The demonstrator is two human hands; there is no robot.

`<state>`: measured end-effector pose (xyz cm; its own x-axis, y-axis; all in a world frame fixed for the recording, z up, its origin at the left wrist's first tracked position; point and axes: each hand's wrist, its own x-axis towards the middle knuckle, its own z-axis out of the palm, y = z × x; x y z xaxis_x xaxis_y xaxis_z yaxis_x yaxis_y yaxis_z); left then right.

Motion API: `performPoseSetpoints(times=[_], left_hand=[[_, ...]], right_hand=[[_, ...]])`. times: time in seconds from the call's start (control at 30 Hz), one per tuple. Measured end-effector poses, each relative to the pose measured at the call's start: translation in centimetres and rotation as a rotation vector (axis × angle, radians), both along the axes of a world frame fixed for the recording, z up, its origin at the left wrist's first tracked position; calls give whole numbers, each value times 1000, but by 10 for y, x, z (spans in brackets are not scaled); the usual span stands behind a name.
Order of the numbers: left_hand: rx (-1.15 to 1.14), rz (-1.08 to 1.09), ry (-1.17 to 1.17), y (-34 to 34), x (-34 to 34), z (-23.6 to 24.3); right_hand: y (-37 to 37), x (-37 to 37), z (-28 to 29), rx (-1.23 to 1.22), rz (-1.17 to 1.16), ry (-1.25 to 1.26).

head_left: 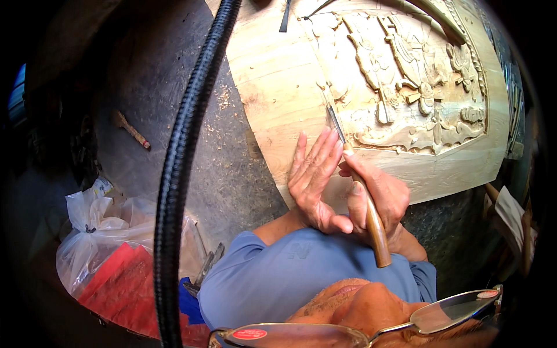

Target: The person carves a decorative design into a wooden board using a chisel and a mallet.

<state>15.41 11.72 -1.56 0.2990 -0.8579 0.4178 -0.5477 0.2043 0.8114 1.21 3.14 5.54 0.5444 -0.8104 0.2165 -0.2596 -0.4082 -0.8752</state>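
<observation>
A carving chisel point(374, 223) with a brown wooden handle and a slim metal blade slants up and to the left. My right hand point(386, 197) wraps round its handle, thumb lying along the wood. Close beside the blade, my left hand point(316, 180) is open, its fingers stretched out and their tips at the metal; whether they press on it I cannot tell. The blade tip meets a pale wooden panel point(267, 116) at the left border of its carving. Raised figures and scrollwork make up the carved relief point(418, 81).
A thick black braided cable point(184, 139) crosses the view at left. Two thin metal tools and a curved wooden handle point(435, 20) lie at the panel's far side. More tools point(513, 110) line its right. A stick point(132, 130), a clear plastic bag point(104, 226) and red material point(125, 290) are at left.
</observation>
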Motion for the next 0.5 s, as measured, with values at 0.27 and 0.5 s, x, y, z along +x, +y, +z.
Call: performPoseSetpoints(times=[0.27, 0.5], left_hand=[[-68, -20, 28, -1, -1, -3], [-33, -56, 64, -2, 1, 1]], right_hand=[[-2, 6, -14, -107, 18, -58], [1, 9, -19, -122, 2, -84]])
